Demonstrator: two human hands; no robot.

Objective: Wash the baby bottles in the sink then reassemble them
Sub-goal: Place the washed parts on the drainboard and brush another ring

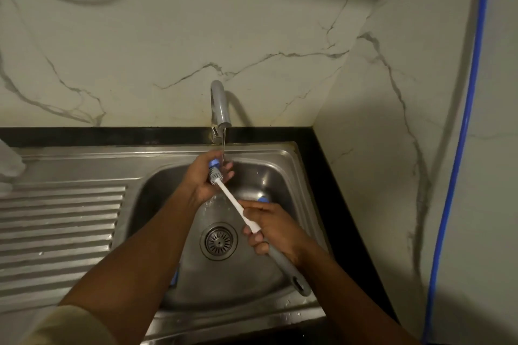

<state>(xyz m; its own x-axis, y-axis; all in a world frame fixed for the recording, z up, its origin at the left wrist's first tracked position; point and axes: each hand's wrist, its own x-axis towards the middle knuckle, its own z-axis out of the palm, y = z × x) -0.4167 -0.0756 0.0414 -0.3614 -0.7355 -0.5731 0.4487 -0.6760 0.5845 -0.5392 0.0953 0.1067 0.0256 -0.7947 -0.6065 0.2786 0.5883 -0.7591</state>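
My left hand (202, 176) grips a small bottle part with a blue ring (215, 162) under the running tap (220, 105), over the steel sink (283, 173). My right hand (276, 228) holds a long bottle brush (234, 203) with a white stem and grey handle. Its grey bristle head (215, 178) is pushed against the part in my left hand. Another blue-edged piece (263, 199) shows just behind my right hand in the basin. A further blue piece (174, 277) peeks out under my left forearm.
The drain strainer (219, 241) sits in the basin's middle. A ribbed steel draining board (59, 232) lies to the left, with something white (9, 165) at its far edge. Marble walls close in behind and to the right, where a blue hose (459, 148) hangs.
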